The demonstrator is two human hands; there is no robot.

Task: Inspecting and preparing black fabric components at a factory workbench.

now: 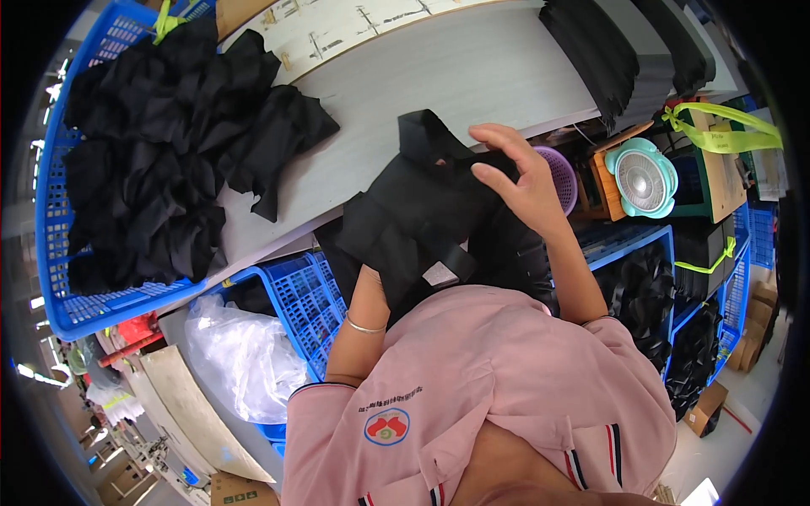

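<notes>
A black fabric piece (422,211) with straps and a small white label hangs over the front edge of the grey table (472,76). My right hand (516,173) lies flat on its upper right part, fingers spread and pointing left. My left hand (369,282) is under the lower left of the fabric, mostly hidden by it; only the wrist with a thin bracelet shows. Both forearms come up from my pink shirt at the bottom.
A blue basket (55,244) heaped with black fabric pieces sits at the left of the table. Stacked black sheets (616,59) lie at the back right. Below are blue crates (304,295), a clear plastic bag (240,358), a small teal fan (643,177) and a purple basket (561,173).
</notes>
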